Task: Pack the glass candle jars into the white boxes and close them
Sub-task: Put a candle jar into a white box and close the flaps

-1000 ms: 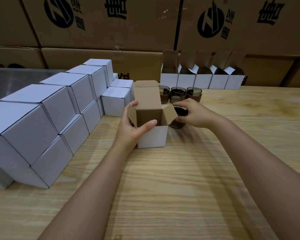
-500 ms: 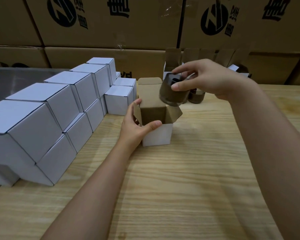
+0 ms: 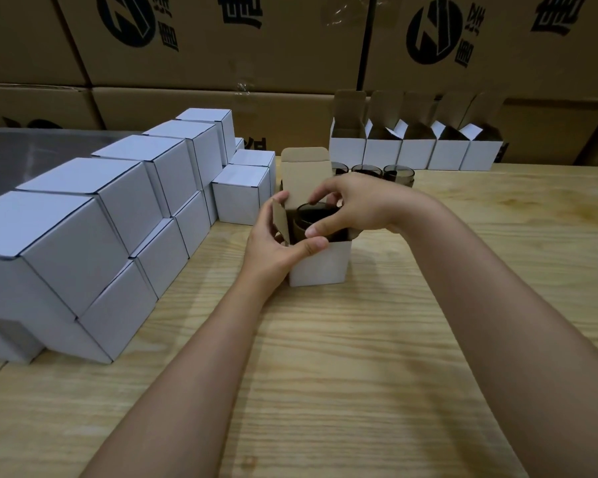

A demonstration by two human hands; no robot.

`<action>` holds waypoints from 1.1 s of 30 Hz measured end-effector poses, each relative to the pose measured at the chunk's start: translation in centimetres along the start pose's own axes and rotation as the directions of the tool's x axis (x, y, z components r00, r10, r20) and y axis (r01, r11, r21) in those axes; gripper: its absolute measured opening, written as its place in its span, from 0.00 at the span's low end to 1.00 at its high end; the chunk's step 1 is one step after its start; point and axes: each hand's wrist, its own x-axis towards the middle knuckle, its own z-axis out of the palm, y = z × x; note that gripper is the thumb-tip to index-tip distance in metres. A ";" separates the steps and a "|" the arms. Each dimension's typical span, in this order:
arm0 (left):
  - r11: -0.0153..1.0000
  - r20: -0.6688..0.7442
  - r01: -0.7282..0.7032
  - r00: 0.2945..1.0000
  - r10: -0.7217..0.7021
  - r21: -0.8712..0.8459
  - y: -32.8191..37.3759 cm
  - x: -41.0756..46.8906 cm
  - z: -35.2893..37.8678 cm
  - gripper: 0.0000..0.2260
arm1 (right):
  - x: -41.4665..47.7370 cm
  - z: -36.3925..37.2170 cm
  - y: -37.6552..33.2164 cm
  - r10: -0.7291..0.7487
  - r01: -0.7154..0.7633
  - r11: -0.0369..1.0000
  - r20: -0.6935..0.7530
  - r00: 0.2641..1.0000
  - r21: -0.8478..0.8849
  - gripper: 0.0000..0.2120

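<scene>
White boxes (image 3: 83, 236) with brown insides, dark smoky jars (image 3: 366, 170), pale wood-grain table (image 3: 359, 357), tan black-printed cartons (image 3: 221, 39).

Pale wooden tabletop (image 3: 359, 357) filled foreground, grain running crosswise. Brown cardboard cartons (image 3: 256, 46) stood stacked wall-like behind, black logos (image 3: 434, 27) printed large. Grey metal surface (image 3: 32, 150) lay far left. Light was dim, shadows soft.

The wooden table (image 3: 359, 374) is carrying stacked closed white boxes (image 3: 66, 243) at left — an open white box (image 3: 320, 265) is standing mid-table, dark glass jars (image 3: 397, 174) just behind, five open boxes (image 3: 415, 155) lining the back.
</scene>
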 end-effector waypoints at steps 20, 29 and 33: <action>0.997 0.016 -0.025 1.000 0.024 0.067 -0.7 0.3 0.4 0.50 | -0.2 3.7 1.8 0.246 0.276 0.808 -0.723 0.646 0.521 0.10; 0.983 0.078 -0.095 0.993 0.084 0.155 0.0 -0.1 0.5 0.43 | -0.3 7.2 4.5 0.292 0.389 -0.010 -0.369 0.882 0.921 0.20; 0.982 0.070 -0.123 0.991 0.114 0.141 -0.2 0.0 0.6 0.27 | 0.4 8.2 3.8 0.133 0.344 0.227 -0.379 0.916 0.911 0.16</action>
